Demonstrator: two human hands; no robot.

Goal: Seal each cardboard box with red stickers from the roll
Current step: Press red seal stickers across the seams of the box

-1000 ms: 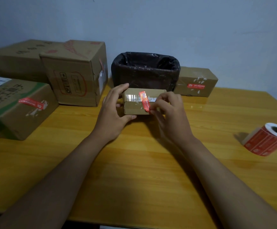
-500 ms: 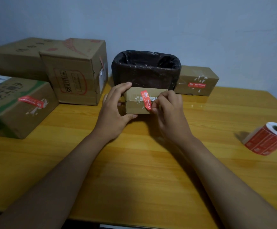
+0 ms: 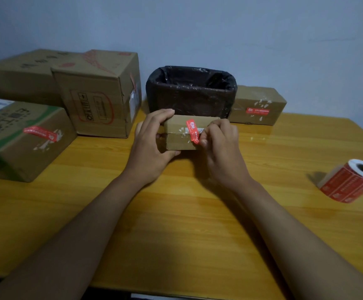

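A small cardboard box (image 3: pixel 179 140) stands on the wooden table (image 3: pixel 176 224) in the middle, just in front of a black bin. My left hand (image 3: pixel 149 146) grips its left end, fingers over the top and thumb under the front. A red sticker (image 3: pixel 193 130) runs across the box's top and down over the seam on its front face. My right hand (image 3: pixel 221 146) pinches the sticker's lower end against the box front. The roll of red stickers (image 3: pixel 350 181) lies on its side at the table's right edge.
A black-lined bin (image 3: pixel 190 90) stands behind the small box. A stickered box (image 3: pixel 257 105) sits to its right. At the left are three larger cardboard boxes (image 3: pixel 99 94), the nearest (image 3: pixel 20 137) with a red sticker. The table's front half is bare wood.
My right hand has drawn the sticker's lower end down onto the box front. The left hand keeps its grip. The view has shifted slightly.
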